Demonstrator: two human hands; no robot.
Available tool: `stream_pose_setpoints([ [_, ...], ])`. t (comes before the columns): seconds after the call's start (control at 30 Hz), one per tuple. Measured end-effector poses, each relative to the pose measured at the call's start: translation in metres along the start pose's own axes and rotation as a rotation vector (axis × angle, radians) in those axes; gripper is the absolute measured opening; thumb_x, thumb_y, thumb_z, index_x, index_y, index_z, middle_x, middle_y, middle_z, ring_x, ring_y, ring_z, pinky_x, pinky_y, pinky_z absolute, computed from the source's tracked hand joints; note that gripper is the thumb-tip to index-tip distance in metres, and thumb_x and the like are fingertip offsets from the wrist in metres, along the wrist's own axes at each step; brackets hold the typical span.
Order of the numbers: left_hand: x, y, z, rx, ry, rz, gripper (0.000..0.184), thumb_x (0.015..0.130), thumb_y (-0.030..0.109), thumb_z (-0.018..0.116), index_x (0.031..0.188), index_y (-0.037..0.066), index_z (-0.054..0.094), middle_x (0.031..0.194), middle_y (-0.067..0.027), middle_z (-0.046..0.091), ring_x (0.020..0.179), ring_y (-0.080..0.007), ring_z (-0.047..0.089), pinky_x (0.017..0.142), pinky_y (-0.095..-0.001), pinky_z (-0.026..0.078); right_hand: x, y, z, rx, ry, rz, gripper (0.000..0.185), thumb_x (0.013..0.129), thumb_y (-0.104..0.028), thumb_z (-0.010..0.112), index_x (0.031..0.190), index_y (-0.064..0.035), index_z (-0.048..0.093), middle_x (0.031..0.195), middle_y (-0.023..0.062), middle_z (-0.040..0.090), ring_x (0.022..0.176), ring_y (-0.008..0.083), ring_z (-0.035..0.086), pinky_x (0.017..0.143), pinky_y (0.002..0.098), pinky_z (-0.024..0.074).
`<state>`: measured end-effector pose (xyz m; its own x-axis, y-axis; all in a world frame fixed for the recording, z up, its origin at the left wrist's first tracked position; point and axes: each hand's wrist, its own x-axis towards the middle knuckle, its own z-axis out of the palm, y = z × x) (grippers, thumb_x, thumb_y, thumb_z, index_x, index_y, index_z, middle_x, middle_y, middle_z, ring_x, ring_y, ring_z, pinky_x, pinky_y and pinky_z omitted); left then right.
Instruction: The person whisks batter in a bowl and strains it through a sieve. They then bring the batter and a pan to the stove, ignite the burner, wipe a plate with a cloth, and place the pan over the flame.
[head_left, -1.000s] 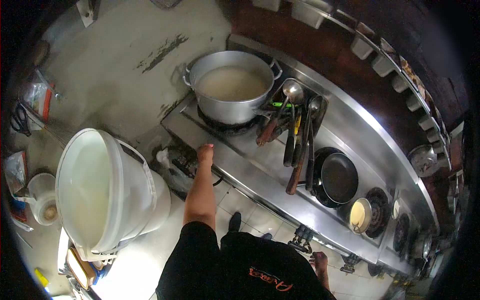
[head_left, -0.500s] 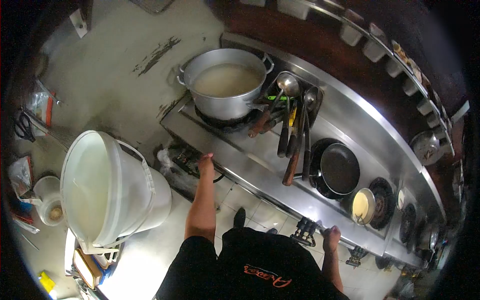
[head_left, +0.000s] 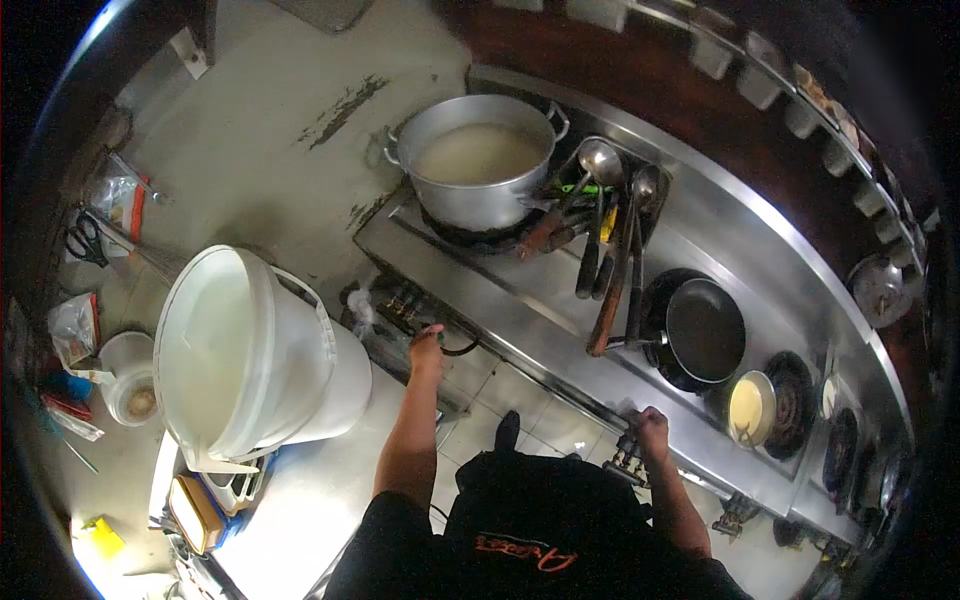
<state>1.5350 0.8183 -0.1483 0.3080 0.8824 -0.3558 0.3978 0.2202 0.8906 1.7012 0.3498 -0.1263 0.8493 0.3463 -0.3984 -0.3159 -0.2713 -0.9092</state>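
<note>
My left hand [head_left: 426,348] is at the front edge of the stove, beside a dark hose and the burner valves [head_left: 405,302]; its fingers look closed, and what they hold is too small to make out. My right hand [head_left: 651,432] is closed at the stove's front rail, just above another valve [head_left: 627,462]; anything in it is hidden. Behind my left hand a large aluminium pot [head_left: 470,200] of cloudy liquid sits on a burner. A tray of ladles [head_left: 600,160] and a black frying pan [head_left: 705,330] lie to its right.
A big white bucket [head_left: 335,385] with pale liquid stands at the left. Beyond it are scissors [head_left: 87,238], plastic bags [head_left: 73,330] and a small clear tub [head_left: 128,375]. A small pan of yellow liquid [head_left: 750,408] sits farther right. Metal containers [head_left: 755,85] line the back shelf.
My right hand has risen from below the stove edge to its front rail and closed. My left hand has moved down slightly, nearer the hose. The camera view has shifted a little.
</note>
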Motion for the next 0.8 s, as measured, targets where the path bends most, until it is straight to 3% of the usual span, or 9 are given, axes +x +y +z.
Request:
stream_pose_setpoints([
  [0.03, -0.01, 0.037, 0.002, -0.034, -0.027, -0.207, 0.026, 0.096, 0.017, 0.044, 0.099, 0.011, 0.069, 0.075, -0.005, 0.063, 0.053, -0.0192, 0.053, 0.051, -0.033, 0.045, 0.003, -0.009, 0.006, -0.056, 0.011, 0.038, 0.025, 0.088, -0.016, 0.06, 0.068, -0.0099, 0.047, 0.06, 0.0013, 0.05, 0.052, 0.013, 0.051, 0.05, 0.0298, 0.0473],
  [0.13, 0.05, 0.019, 0.027, -0.112, -0.018, -0.25, 0.025, 0.096, 0.022, 0.046, 0.097, 0.013, 0.069, 0.083, -0.0061, 0.067, 0.069, -0.0213, 0.061, 0.066, -0.0305, 0.05, 0.005, 0.011, -0.001, -0.077, -0.083, -0.019, 0.028, 0.089, -0.019, 0.063, 0.067, -0.0034, 0.054, 0.058, 0.0041, 0.052, 0.054, 0.0125, 0.051, 0.051, 0.0297, 0.0446],
  [0.33, 0.176, -0.037, 0.082, 0.074, 0.14, 0.498, 0.023, 0.09, 0.021, 0.051, 0.101, 0.013, 0.07, 0.104, -0.0128, 0.068, 0.093, -0.0286, 0.065, 0.08, -0.0386, 0.051, -0.021, 0.04, -0.029, -0.383, -0.042, -0.261, 0.021, 0.087, -0.018, 0.062, 0.074, -0.0008, 0.061, 0.062, 0.0122, 0.061, 0.055, 0.0219, 0.058, 0.055, 0.0365, 0.0453],
  [0.4, 0.136, 0.022, 0.071, 0.307, 0.184, 0.38, 0.024, 0.089, 0.019, 0.051, 0.104, 0.012, 0.069, 0.109, -0.0148, 0.066, 0.097, -0.0314, 0.063, 0.082, -0.0423, 0.051, -0.026, 0.074, -0.057, -0.569, -0.014, -0.373, 0.024, 0.088, -0.021, 0.061, 0.076, -0.0005, 0.062, 0.063, 0.0152, 0.062, 0.057, 0.0257, 0.059, 0.056, 0.0392, 0.0456],
  [0.5, 0.134, 0.035, 0.053, 0.392, 0.217, 0.266, 0.027, 0.089, 0.023, 0.052, 0.109, 0.012, 0.068, 0.107, -0.0163, 0.066, 0.098, -0.0329, 0.063, 0.082, -0.0443, 0.051, -0.056, 0.075, -0.061, -0.453, 0.136, 0.044, 0.029, 0.09, -0.025, 0.061, 0.076, -0.0002, 0.061, 0.06, 0.0121, 0.06, 0.052, 0.0236, 0.058, 0.051, 0.0374, 0.0456],
  [0.53, 0.134, 0.031, 0.051, 0.437, 0.227, 0.273, 0.027, 0.09, 0.024, 0.053, 0.109, 0.012, 0.068, 0.107, -0.0162, 0.066, 0.097, -0.0331, 0.063, 0.081, -0.0442, 0.051, -0.079, 0.035, -0.04, -0.109, 0.143, 0.12, 0.029, 0.089, -0.023, 0.064, 0.072, -0.0007, 0.058, 0.06, 0.0085, 0.061, 0.047, 0.0192, 0.056, 0.044, 0.0323, 0.0425],
  [0.63, 0.121, 0.034, 0.051, 0.355, 0.317, 0.278, 0.024, 0.089, 0.026, 0.055, 0.104, 0.012, 0.067, 0.101, -0.0147, 0.067, 0.093, -0.034, 0.063, 0.078, -0.0444, 0.051, -0.098, 0.033, -0.036, -0.067, 0.225, 0.171, 0.028, 0.083, -0.02, 0.072, 0.07, 0.0001, 0.058, 0.057, 0.0064, 0.059, 0.043, 0.0146, 0.055, 0.04, 0.0285, 0.0418],
  [0.73, 0.117, 0.013, 0.045, 0.407, 0.327, 0.579, 0.018, 0.087, 0.024, 0.059, 0.098, 0.011, 0.065, 0.099, -0.0128, 0.066, 0.087, -0.035, 0.063, 0.073, -0.0456, 0.05, -0.102, 0.043, -0.052, -0.975, 0.017, -0.113, 0.018, 0.075, -0.016, 0.076, 0.08, -0.0039, 0.063, 0.058, 0.0083, 0.059, 0.045, 0.0199, 0.057, 0.042, 0.0325, 0.0428],
  [0.8, 0.116, 0.009, 0.041, 0.525, 0.335, 0.842, 0.014, 0.085, 0.02, 0.062, 0.095, 0.01, 0.063, 0.101, -0.012, 0.065, 0.083, -0.0352, 0.062, 0.07, -0.0466, 0.049, -0.101, 0.096, -0.087, -1.164, -0.03, -0.425, 0.022, 0.07, -0.016, 0.076, 0.09, -0.0126, 0.066, 0.061, 0.0097, 0.059, 0.048, 0.0231, 0.057, 0.046, 0.0351, 0.0436],
])
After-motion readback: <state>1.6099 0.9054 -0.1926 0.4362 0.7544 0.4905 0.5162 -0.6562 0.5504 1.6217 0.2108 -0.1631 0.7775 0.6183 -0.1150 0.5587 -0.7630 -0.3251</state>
